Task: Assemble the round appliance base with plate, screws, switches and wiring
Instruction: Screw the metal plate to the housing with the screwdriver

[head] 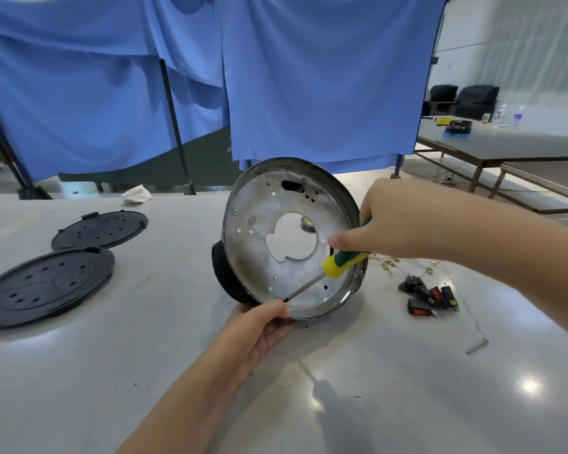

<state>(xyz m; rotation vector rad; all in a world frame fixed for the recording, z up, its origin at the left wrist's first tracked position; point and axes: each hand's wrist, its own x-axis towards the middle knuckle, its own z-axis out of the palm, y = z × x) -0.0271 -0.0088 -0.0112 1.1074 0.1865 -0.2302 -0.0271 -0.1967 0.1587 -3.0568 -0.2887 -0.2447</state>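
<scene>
Fingers of the left hand (259, 326) curled round the lower rim of the round base (292, 237), tipped up on edge on the table (145, 371); right hand (404, 221) wrapped on the one screwdriver (335, 265), tip near the left fingers. Probably stiff, light sheet metal, slick and sharp-edged, best gripped at the rim. Two black plates (46, 286) to the left, about four switches (430, 298) and one wiring bundle (404, 265) to the right.

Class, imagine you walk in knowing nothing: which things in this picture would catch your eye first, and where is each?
First the round metal base, tilted on edge mid-table, steadied at its lower rim by the left hand. Next the yellow-and-green screwdriver gripped by the right hand, its tip down near the lower rim. Then two black perforated plates lying at the left, and red rocker switches with wiring at the right.
</scene>
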